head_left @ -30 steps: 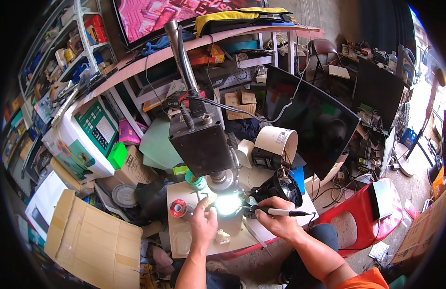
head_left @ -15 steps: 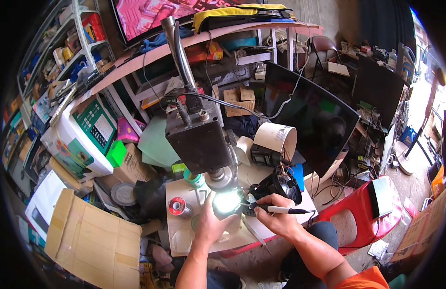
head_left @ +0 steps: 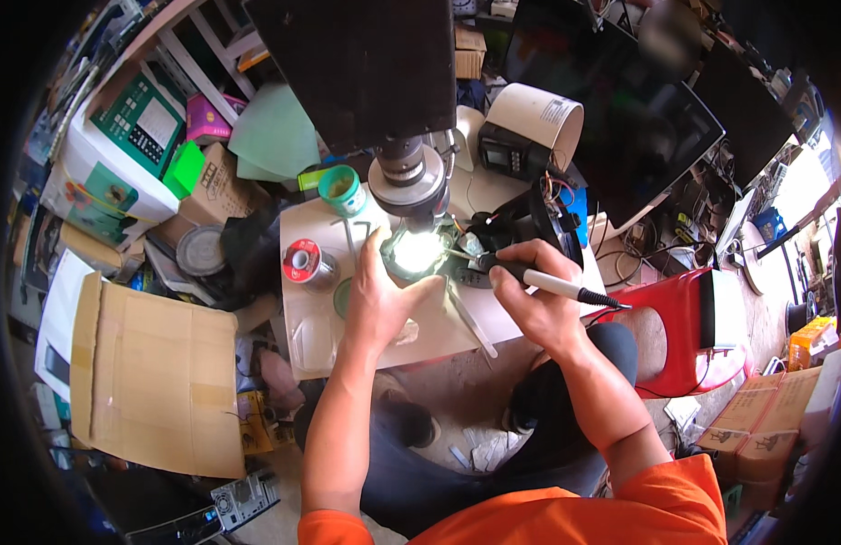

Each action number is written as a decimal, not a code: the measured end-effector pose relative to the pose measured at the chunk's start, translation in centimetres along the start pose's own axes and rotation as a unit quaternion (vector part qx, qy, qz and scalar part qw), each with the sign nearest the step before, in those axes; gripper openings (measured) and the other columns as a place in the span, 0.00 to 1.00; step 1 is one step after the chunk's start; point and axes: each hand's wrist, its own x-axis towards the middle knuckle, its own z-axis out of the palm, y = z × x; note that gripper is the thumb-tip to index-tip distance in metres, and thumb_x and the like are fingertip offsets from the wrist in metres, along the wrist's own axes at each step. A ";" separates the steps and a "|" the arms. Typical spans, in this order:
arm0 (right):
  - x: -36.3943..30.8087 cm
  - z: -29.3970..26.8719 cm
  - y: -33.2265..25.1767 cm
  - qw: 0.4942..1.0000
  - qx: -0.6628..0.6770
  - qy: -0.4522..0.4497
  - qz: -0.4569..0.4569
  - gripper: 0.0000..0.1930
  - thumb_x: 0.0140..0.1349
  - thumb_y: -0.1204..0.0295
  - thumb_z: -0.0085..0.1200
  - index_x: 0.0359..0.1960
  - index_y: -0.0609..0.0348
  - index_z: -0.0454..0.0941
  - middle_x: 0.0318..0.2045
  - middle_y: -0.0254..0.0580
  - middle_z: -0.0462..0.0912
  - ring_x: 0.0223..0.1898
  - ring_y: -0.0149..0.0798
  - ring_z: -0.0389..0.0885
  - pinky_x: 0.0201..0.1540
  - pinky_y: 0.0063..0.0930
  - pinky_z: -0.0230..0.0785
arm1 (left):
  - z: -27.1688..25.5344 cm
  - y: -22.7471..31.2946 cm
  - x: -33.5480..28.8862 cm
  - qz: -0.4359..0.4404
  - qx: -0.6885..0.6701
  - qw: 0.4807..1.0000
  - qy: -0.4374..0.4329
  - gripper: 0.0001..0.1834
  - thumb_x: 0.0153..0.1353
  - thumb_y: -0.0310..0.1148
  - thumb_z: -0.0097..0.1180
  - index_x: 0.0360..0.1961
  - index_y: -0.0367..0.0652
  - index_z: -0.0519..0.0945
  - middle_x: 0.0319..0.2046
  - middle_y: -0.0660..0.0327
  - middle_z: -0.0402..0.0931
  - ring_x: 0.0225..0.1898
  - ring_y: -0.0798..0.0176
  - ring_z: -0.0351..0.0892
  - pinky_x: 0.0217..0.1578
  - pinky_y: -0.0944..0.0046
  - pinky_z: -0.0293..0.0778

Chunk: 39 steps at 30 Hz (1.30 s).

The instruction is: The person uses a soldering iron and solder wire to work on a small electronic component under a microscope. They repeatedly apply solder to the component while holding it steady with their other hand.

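Observation:
My right hand [head_left: 549, 295] grips a soldering iron [head_left: 552, 283] with a white handle and a dark front part, its tip pointing left into a bright patch of light. Opposite it, my left hand [head_left: 381, 295] curls its fingers and thumb about a workpiece [head_left: 418, 254], which the glare washes out, so its kind is hidden. Directly above hangs a microscope [head_left: 407, 177] with a large black body. A long metal strip [head_left: 472, 320] slants toward the white table's [head_left: 298, 313] front edge. Left of my hand stands a solder spool [head_left: 304, 263] with a red end.
Behind the spool is a green tub [head_left: 341, 189]. Past my right hand lie a black housing with wires [head_left: 543, 218] and a cardboard cylinder [head_left: 534, 118]. A red stool [head_left: 684, 336] stands to the right, an open cardboard box [head_left: 161, 377] to the left. Boxes and monitors crowd round.
The view has tilted downward and closer, so the table and hands sit higher in the picture. My hands stay at the lit workpiece, the iron still in the right one.

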 end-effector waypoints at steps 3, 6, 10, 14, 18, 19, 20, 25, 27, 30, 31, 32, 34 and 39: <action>0.1 -0.1 -0.3 1.000 -0.007 0.006 -0.010 0.09 0.55 0.76 0.66 0.36 0.65 0.81 0.26 0.47 0.85 0.24 0.41 0.84 0.30 0.31 0.77 | 0.2 0.2 0.0 -0.004 0.007 1.000 0.011 0.51 0.46 0.39 0.81 0.66 0.32 0.64 0.59 0.38 0.73 0.61 0.38 0.75 0.60 0.50 0.73; 0.2 -0.2 -0.3 1.000 -0.022 0.003 -0.015 0.10 0.55 0.76 0.66 0.37 0.65 0.81 0.26 0.47 0.85 0.25 0.40 0.85 0.31 0.30 0.77 | 0.4 0.4 0.2 -0.014 0.009 1.000 0.017 0.51 0.46 0.40 0.81 0.66 0.32 0.65 0.58 0.39 0.74 0.59 0.38 0.76 0.59 0.50 0.73; 0.1 -0.3 -0.5 1.000 -0.025 0.009 -0.014 0.10 0.55 0.76 0.66 0.38 0.65 0.81 0.27 0.47 0.85 0.26 0.42 0.85 0.32 0.31 0.78 | 0.9 0.9 -0.2 -0.004 0.035 0.999 0.037 0.52 0.45 0.44 0.82 0.65 0.32 0.65 0.56 0.39 0.74 0.57 0.36 0.76 0.56 0.48 0.74; 0.3 -0.3 -0.6 0.999 -0.040 0.002 -0.022 0.10 0.55 0.76 0.65 0.39 0.64 0.82 0.28 0.47 0.85 0.28 0.44 0.86 0.33 0.32 0.78 | 1.1 0.7 -0.3 0.005 0.056 0.997 0.046 0.52 0.46 0.47 0.81 0.65 0.33 0.65 0.56 0.39 0.74 0.57 0.35 0.76 0.56 0.47 0.74; 0.4 -0.6 -0.8 0.998 -0.051 -0.004 -0.033 0.11 0.55 0.77 0.65 0.39 0.65 0.81 0.28 0.47 0.84 0.27 0.42 0.85 0.33 0.31 0.78 | 0.3 0.6 -0.3 0.018 0.048 0.999 0.015 0.51 0.48 0.48 0.80 0.66 0.32 0.65 0.57 0.38 0.74 0.58 0.36 0.76 0.57 0.47 0.74; 0.4 -0.6 -1.0 0.998 -0.049 -0.005 -0.026 0.11 0.55 0.77 0.65 0.40 0.65 0.82 0.28 0.47 0.84 0.27 0.41 0.85 0.33 0.31 0.78 | 0.1 0.5 -0.4 0.022 0.041 0.999 0.012 0.50 0.49 0.47 0.79 0.65 0.32 0.66 0.57 0.39 0.75 0.58 0.36 0.76 0.57 0.47 0.74; 0.4 -0.7 -1.2 0.999 -0.048 -0.006 -0.019 0.11 0.56 0.77 0.66 0.40 0.65 0.82 0.29 0.46 0.84 0.27 0.40 0.84 0.33 0.30 0.78 | -0.1 0.4 -0.4 0.026 0.035 0.999 0.008 0.48 0.50 0.45 0.79 0.65 0.32 0.66 0.57 0.39 0.75 0.58 0.36 0.76 0.58 0.48 0.74; 0.3 -1.0 -2.1 0.999 -0.023 -0.020 0.025 0.12 0.58 0.77 0.66 0.42 0.66 0.82 0.32 0.44 0.84 0.28 0.34 0.83 0.33 0.27 0.77 | -0.8 0.0 -0.1 0.042 -0.016 0.999 -0.006 0.40 0.52 0.38 0.77 0.62 0.34 0.71 0.54 0.42 0.79 0.55 0.39 0.79 0.57 0.50 0.74; 0.4 -1.1 -2.5 0.999 -0.036 -0.022 0.014 0.12 0.58 0.77 0.66 0.43 0.66 0.81 0.32 0.44 0.85 0.28 0.34 0.83 0.33 0.27 0.77 | -0.9 0.4 0.0 0.028 -0.007 1.000 -0.007 0.39 0.50 0.36 0.78 0.61 0.36 0.72 0.52 0.46 0.81 0.52 0.43 0.82 0.55 0.53 0.76; 0.6 -0.9 -2.5 0.999 -0.049 -0.016 -0.001 0.12 0.58 0.76 0.67 0.42 0.65 0.81 0.32 0.44 0.85 0.28 0.36 0.84 0.33 0.28 0.77 | -0.7 0.9 -0.1 0.032 0.018 0.999 0.009 0.38 0.50 0.37 0.78 0.60 0.37 0.73 0.51 0.45 0.81 0.51 0.43 0.82 0.53 0.51 0.76; 0.7 -0.8 -2.3 0.999 -0.053 -0.012 -0.006 0.12 0.57 0.76 0.67 0.42 0.65 0.81 0.31 0.44 0.85 0.28 0.37 0.84 0.33 0.28 0.77 | -0.5 1.1 -0.1 0.031 0.022 0.999 0.014 0.38 0.50 0.38 0.78 0.59 0.36 0.73 0.50 0.45 0.81 0.51 0.41 0.81 0.53 0.50 0.76; 0.8 -0.8 -2.1 0.998 -0.061 -0.009 -0.020 0.12 0.57 0.76 0.67 0.41 0.65 0.81 0.31 0.44 0.84 0.28 0.38 0.84 0.33 0.29 0.77 | -0.4 1.3 -0.2 0.031 0.025 0.999 0.020 0.38 0.51 0.39 0.78 0.59 0.35 0.73 0.48 0.44 0.81 0.51 0.39 0.80 0.53 0.49 0.75; 1.0 -0.6 -1.7 0.996 -0.078 -0.003 -0.047 0.11 0.56 0.76 0.67 0.39 0.64 0.81 0.29 0.45 0.84 0.28 0.41 0.84 0.33 0.30 0.77 | -0.1 1.7 -0.4 0.037 0.041 0.998 0.035 0.38 0.51 0.41 0.78 0.58 0.34 0.72 0.46 0.43 0.80 0.50 0.38 0.79 0.52 0.48 0.74; 1.4 0.0 -2.1 0.993 -0.091 -0.028 -0.070 0.09 0.54 0.77 0.67 0.35 0.63 0.81 0.27 0.45 0.82 0.27 0.45 0.84 0.31 0.32 0.77 | 0.9 2.1 -0.8 0.052 0.085 0.993 0.064 0.41 0.51 0.43 0.78 0.58 0.30 0.70 0.45 0.42 0.80 0.47 0.38 0.78 0.51 0.47 0.73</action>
